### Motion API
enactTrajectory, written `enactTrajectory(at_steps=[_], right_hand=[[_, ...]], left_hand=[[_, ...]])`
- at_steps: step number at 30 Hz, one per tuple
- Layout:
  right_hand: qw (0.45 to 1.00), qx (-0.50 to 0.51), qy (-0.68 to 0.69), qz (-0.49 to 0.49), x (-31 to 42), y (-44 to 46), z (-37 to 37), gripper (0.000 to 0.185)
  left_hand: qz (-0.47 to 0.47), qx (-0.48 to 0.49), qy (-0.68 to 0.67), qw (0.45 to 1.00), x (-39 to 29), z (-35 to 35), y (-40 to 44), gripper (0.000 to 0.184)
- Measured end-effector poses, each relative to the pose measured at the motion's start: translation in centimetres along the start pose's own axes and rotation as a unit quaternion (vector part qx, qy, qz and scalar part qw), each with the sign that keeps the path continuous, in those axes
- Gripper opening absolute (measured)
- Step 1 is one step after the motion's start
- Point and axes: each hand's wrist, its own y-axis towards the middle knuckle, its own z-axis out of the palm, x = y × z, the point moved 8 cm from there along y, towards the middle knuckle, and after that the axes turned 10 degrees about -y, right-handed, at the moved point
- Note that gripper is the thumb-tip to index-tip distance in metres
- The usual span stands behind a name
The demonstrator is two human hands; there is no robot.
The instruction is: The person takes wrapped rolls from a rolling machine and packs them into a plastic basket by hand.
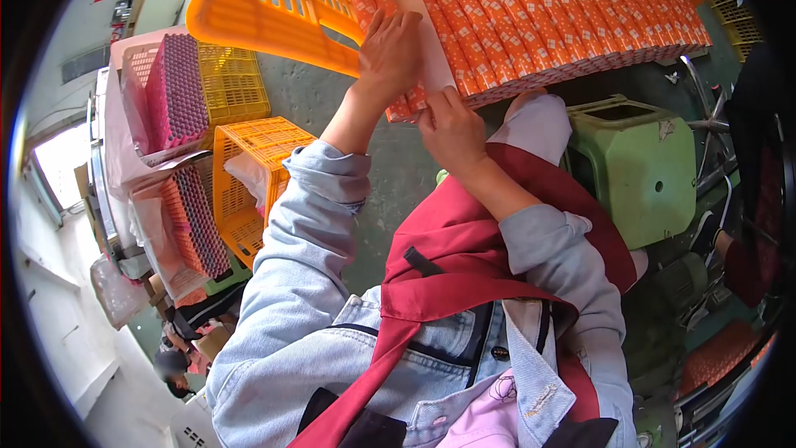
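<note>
The pale strip (pixel 433 54) lies lengthwise over the orange patterned rolls (pixel 564 21), beside the orange crate (pixel 249 23). Of the 2 hands, the right hand (pixel 452 129) appears to pinch the strip's near end between thumb and fingers; the left hand (pixel 390 51) rests with bent fingers at the strip's edge, and whether it grips anything I cannot tell. Good handling here would probably mean a light, steady pinch, the strip kept parallel to the rolls, and flat, even pressure from the left so nothing creases or skews.
</note>
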Motion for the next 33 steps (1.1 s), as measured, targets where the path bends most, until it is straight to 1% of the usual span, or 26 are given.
enactTrajectory(at_steps=[1,3,5,6,8,9,11,12,13,15,16,17,18,19,20,21,22,24,25,28,29,32,33], right_hand=[[1.000,0.000,0.002,0.001,0.1,-0.1,-0.1,0.011],[0.999,0.039,-0.033,-0.011,0.4,-0.2,0.1,0.010],[0.997,0.056,-0.051,-0.015,0.4,0.0,0.0,0.010],[0.991,0.103,-0.085,0.003,0.2,0.0,0.5,0.010],[0.968,0.198,-0.150,0.038,-0.2,-0.3,1.5,0.010],[0.968,0.199,-0.148,0.040,-0.1,-0.3,1.4,0.010],[0.976,0.029,-0.210,-0.043,1.5,0.9,-0.8,0.011],[0.966,-0.057,-0.239,-0.084,2.3,1.0,-1.8,0.011],[0.966,-0.055,-0.238,-0.082,2.2,1.0,-1.6,0.011],[0.958,-0.064,-0.218,-0.174,3.3,0.7,-1.0,0.012],[0.950,-0.069,-0.209,-0.220,3.8,0.4,-0.8,0.012],[0.950,-0.069,-0.210,-0.219,3.6,0.3,-0.8,0.012],[0.968,-0.066,-0.168,-0.174,2.7,0.3,-0.9,0.012],[0.982,-0.063,-0.125,-0.130,1.8,0.2,-1.0,0.011],[0.991,-0.058,-0.081,-0.084,0.9,0.0,-1.0,0.011],[0.992,-0.057,-0.082,-0.082,1.0,-0.3,-1.0,0.011],[0.997,-0.056,-0.039,-0.025,0.3,-0.4,-1.0,0.010],[0.993,-0.053,0.050,0.094,-1.2,-1.1,-0.7,0.008],[0.993,-0.053,0.052,0.094,-1.1,-1.2,-0.6,0.008],[0.993,-0.077,-0.088,0.000,0.7,-0.1,-2.4,0.007],[0.993,-0.078,-0.088,-0.001,0.5,-0.1,-2.5,0.007],[0.969,-0.043,-0.162,-0.181,2.7,-0.2,-1.6,0.009],[0.969,-0.043,-0.163,-0.182,2.5,-0.2,-1.3,0.009]], left_hand=[[-0.007,0.001,-0.009,1.000,0.2,0.0,-0.1,0.032],[-0.011,0.003,-0.017,1.000,0.4,0.2,-0.2,0.032],[0.029,-0.031,0.042,0.998,0.4,0.2,-0.3,0.032],[0.048,-0.049,0.070,0.995,0.1,0.1,-0.3,0.032],[0.052,-0.038,0.086,0.994,0.3,0.5,-0.3,0.032],[0.056,-0.026,0.101,0.993,0.4,0.7,-0.3,0.032],[0.060,-0.014,0.117,0.991,0.6,0.9,0.0,0.032],[0.055,-0.005,0.110,0.992,0.7,0.9,0.2,0.031],[0.050,0.007,0.103,0.993,0.8,0.9,0.3,0.030],[0.046,0.019,0.098,0.994,0.8,0.8,0.3,0.030],[0.024,0.029,0.071,0.997,0.7,0.5,0.5,0.029],[0.003,0.041,0.044,0.998,0.6,0.3,0.5,0.029],[-0.020,0.053,0.016,0.998,0.7,0.4,0.5,0.028],[-0.021,0.052,0.015,0.998,1.0,0.7,0.4,0.028],[-0.006,0.022,0.036,0.999,1.3,0.8,0.3,0.028],[0.011,-0.006,0.057,0.998,1.0,0.6,0.2,0.029],[0.028,-0.036,0.080,0.996,0.7,0.3,0.2,0.029],[0.024,-0.021,0.086,0.996,0.8,0.7,0.2,0.029],[0.019,-0.010,0.094,0.995,1.0,0.9,0.2,0.029],[0.013,-0.001,0.115,0.993,1.2,1.1,0.3,0.031],[0.013,-0.002,0.128,0.992,1.3,1.3,0.4,0.032],[0.017,-0.008,0.134,0.991,1.4,1.5,0.4,0.034],[0.022,-0.013,0.129,0.991,1.4,1.5,0.5,0.036]])
